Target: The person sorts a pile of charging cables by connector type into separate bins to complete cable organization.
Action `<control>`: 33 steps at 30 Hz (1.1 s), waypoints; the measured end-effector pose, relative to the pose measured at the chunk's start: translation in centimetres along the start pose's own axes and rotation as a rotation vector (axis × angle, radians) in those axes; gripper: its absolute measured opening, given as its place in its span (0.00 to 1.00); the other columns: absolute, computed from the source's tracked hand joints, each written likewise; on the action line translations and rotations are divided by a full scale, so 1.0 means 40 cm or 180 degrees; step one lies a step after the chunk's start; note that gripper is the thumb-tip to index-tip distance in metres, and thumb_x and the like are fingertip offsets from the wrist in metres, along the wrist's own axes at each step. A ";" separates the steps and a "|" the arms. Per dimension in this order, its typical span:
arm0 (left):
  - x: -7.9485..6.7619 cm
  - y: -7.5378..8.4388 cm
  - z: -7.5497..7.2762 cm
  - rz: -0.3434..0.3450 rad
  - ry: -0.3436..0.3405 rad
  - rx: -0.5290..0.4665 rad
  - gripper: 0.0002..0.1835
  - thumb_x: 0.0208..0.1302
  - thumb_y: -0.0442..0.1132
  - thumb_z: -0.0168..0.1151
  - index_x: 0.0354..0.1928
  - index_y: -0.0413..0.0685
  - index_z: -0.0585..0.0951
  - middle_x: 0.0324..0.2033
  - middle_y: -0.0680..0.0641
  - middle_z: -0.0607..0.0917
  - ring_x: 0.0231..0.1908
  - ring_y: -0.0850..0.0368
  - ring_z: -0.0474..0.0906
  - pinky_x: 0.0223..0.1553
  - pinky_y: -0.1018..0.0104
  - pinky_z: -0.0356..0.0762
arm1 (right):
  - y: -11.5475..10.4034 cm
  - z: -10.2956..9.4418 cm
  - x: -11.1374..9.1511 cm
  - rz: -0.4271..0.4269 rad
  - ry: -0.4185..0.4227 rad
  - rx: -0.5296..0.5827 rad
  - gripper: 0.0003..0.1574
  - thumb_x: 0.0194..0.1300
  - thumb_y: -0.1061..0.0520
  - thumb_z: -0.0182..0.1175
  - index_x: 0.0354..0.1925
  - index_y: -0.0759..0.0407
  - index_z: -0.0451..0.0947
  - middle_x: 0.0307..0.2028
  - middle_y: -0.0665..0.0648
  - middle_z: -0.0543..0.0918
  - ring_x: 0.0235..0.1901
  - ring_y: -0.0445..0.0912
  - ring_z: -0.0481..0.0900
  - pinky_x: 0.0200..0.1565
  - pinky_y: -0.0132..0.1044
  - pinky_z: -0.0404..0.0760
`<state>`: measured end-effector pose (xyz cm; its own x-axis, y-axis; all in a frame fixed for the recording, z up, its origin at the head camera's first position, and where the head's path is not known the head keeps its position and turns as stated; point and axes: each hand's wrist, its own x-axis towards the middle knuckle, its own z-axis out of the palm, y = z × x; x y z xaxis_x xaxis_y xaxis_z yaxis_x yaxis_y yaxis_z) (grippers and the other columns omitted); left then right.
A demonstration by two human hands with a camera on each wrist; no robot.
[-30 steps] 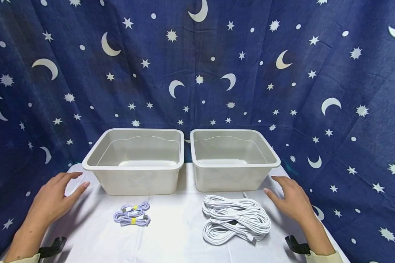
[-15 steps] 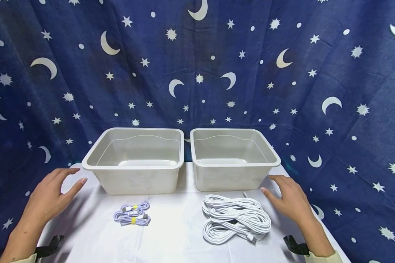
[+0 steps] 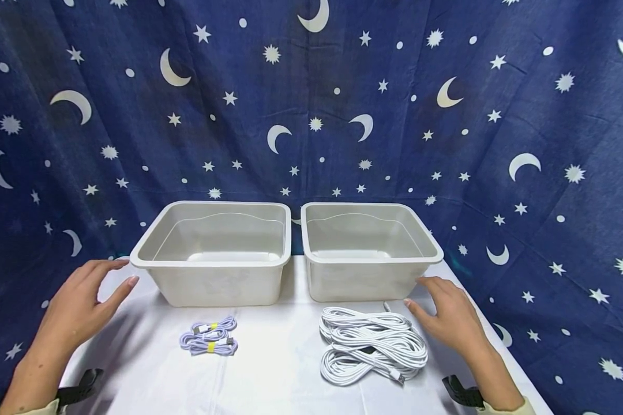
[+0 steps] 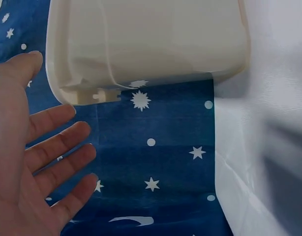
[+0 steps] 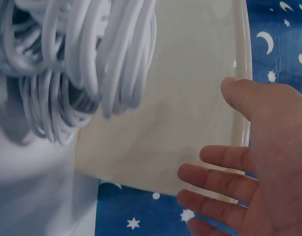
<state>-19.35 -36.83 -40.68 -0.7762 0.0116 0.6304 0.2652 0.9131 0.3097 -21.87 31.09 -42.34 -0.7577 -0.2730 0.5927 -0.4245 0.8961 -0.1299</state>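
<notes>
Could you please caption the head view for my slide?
Purple cables before left tub, white coils before right tub; left grip and right grip open at the sides.

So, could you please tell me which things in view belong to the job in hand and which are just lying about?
Likely the job: left bin, right bin, lilac cables, white cables.
Likely just surroundings: patterned curtain, white tablecloth, black wrist devices.

Pale cream sleeves (image 3: 507, 408) beside black wristbands (image 3: 70, 395), each with a stubby, curved black projection (image 3: 90, 378).
</notes>
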 end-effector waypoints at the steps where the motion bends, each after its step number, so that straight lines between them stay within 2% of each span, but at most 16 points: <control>1: 0.001 0.003 -0.002 0.0011 0.0016 -0.0007 0.24 0.71 0.48 0.69 0.60 0.39 0.81 0.55 0.30 0.81 0.56 0.26 0.73 0.51 0.29 0.66 | -0.004 0.002 0.000 -0.0009 -0.0007 0.0008 0.34 0.60 0.48 0.77 0.57 0.67 0.82 0.52 0.65 0.87 0.53 0.64 0.84 0.54 0.64 0.78; 11: 0.009 0.026 -0.016 0.0064 0.0180 -0.0082 0.21 0.70 0.45 0.71 0.59 0.41 0.83 0.55 0.34 0.82 0.57 0.29 0.74 0.52 0.32 0.67 | -0.050 0.011 0.004 -0.0067 -0.0105 0.0037 0.34 0.60 0.45 0.77 0.58 0.63 0.82 0.54 0.63 0.87 0.53 0.61 0.84 0.51 0.62 0.79; 23: 0.023 0.050 -0.012 0.0258 0.0411 -0.0194 0.20 0.66 0.41 0.73 0.57 0.42 0.84 0.53 0.37 0.83 0.58 0.31 0.74 0.55 0.34 0.66 | -0.086 0.032 0.013 -0.0248 -0.0140 0.0135 0.33 0.61 0.46 0.77 0.58 0.63 0.82 0.54 0.61 0.86 0.55 0.61 0.84 0.55 0.63 0.79; 28: 0.031 0.061 -0.006 0.0350 0.0471 -0.0181 0.20 0.64 0.40 0.74 0.56 0.42 0.84 0.52 0.39 0.84 0.58 0.34 0.74 0.54 0.37 0.67 | -0.105 0.042 0.025 -0.0418 -0.0091 0.0176 0.34 0.61 0.46 0.77 0.58 0.63 0.83 0.54 0.61 0.86 0.55 0.60 0.84 0.57 0.61 0.79; 33: 0.047 0.076 -0.001 0.0466 0.0528 -0.0202 0.20 0.62 0.39 0.75 0.55 0.41 0.85 0.50 0.40 0.84 0.56 0.35 0.75 0.53 0.40 0.67 | -0.125 0.052 0.040 -0.0607 -0.0009 0.0238 0.33 0.59 0.49 0.78 0.58 0.63 0.82 0.52 0.59 0.86 0.53 0.59 0.84 0.55 0.61 0.80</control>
<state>-19.97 -34.03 -38.52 -0.6234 0.0701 0.7788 0.4076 0.8791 0.2472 -22.00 25.45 -42.38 -0.6615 -0.4363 0.6100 -0.5960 0.7996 -0.0744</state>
